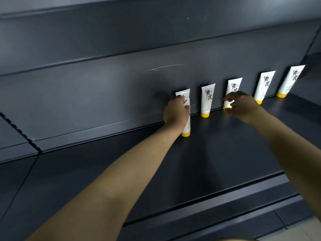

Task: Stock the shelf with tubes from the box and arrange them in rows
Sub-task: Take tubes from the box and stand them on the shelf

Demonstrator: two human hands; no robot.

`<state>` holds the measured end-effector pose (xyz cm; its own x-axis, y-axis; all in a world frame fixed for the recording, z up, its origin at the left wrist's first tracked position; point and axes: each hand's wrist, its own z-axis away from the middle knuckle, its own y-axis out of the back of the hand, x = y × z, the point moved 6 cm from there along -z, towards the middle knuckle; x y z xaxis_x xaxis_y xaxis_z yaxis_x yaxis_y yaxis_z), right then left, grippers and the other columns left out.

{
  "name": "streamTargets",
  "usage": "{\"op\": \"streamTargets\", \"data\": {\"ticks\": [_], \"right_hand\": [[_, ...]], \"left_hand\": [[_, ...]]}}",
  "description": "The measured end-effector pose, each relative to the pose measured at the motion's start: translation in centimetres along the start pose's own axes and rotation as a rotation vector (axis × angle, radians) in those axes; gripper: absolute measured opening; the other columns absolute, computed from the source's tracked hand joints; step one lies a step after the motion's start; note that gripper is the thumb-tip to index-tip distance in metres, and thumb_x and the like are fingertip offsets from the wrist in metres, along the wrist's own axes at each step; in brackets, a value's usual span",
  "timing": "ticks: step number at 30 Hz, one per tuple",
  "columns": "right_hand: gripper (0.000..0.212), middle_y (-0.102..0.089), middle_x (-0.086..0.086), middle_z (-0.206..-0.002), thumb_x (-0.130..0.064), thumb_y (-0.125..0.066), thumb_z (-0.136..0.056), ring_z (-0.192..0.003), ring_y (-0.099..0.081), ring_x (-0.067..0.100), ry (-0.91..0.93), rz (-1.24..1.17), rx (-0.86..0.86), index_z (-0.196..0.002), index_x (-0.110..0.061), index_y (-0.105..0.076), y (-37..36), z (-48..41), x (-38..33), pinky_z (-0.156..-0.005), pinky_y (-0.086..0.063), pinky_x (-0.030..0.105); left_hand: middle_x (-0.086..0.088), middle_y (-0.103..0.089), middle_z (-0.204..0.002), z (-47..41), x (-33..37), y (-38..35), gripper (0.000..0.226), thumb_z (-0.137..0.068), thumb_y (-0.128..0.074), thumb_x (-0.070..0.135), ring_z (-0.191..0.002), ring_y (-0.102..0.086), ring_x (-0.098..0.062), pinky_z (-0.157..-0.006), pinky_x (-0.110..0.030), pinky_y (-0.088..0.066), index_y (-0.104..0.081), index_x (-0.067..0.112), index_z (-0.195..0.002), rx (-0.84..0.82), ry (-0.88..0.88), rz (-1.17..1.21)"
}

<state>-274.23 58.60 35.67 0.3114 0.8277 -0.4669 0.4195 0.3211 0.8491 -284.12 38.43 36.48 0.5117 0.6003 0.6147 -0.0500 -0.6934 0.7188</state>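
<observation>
Six white plastic tubes with yellow caps [206, 100] stand cap-down on the dark grey metal shelf [225, 145] (black lettering on each): five along the back panel, one in front. The left hand [175, 113] grips the front tube [187, 126], and the right hand [243, 106] has its fingers curled around the middle back tube [234, 85].

The tubes [206, 100] in front of me are white, with yellow caps [205, 115] and bold black characters [209, 96] down the front. The shelf [217, 153] and its back panel [86, 101] are dark slate grey, the panel crossed by a thin pale scratch [163, 67].
</observation>
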Motion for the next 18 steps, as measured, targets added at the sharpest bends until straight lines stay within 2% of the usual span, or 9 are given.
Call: {"op": "streamTargets", "data": {"ticks": [7, 11, 14, 18], "right_hand": [[0.042, -0.054, 0.004, -0.122, -0.02, -0.068, -0.083, -0.106, -0.054, 0.022, -0.044, 0.055, -0.113, -0.123, -0.017, -0.054, -0.4, 1.8, -1.5, -0.081, -0.038, 0.024], [0.043, -0.055, 0.004, -0.122, -0.026, -0.066, -0.085, -0.112, -0.051, 0.022, -0.013, 0.199, -0.238, -0.125, -0.017, -0.052, 0.1, 3.5, -3.5, -0.083, -0.035, 0.024], [0.041, -0.058, 0.003, -0.117, -0.028, -0.066, -0.085, -0.108, -0.052, 0.022, -0.021, 0.235, -0.304, -0.123, -0.016, -0.054, 1.2, 5.2, -5.2, -0.082, -0.039, 0.026], [0.04, -0.059, -0.001, -0.111, -0.03, -0.067, -0.083, -0.096, -0.047, 0.016, -0.028, 0.29, -0.342, -0.12, -0.019, -0.055, 3.0, 7.8, -8.1, -0.079, -0.036, 0.025]], "left_hand": [[-0.01, -0.066, -0.1, 0.5, -0.2, -0.1, 0.033, -0.084, -0.066, 0.034, -0.092, -0.063, -0.028, -0.066, -0.03, -0.045, -0.06, 0.004, -0.097, -0.076, 0.04, 0.097], [-0.012, -0.065, -0.099, 1.2, -0.3, 1.1, 0.039, -0.081, -0.07, 0.035, -0.092, -0.062, -0.027, -0.067, -0.029, -0.042, -0.058, 0.002, -0.098, -0.16, 0.02, 0.07], [-0.011, -0.06, -0.112, 2.5, -0.7, 2.6, 0.044, -0.082, -0.07, 0.034, -0.101, -0.058, -0.026, -0.075, -0.03, -0.042, -0.055, 0.003, -0.109, -0.211, 0.01, 0.016], [-0.009, -0.056, -0.122, 5.0, -1.3, 5.3, 0.053, -0.082, -0.069, 0.039, -0.108, -0.055, -0.024, -0.087, -0.032, -0.044, -0.051, 0.007, -0.12, -0.316, -0.005, -0.104]]}}
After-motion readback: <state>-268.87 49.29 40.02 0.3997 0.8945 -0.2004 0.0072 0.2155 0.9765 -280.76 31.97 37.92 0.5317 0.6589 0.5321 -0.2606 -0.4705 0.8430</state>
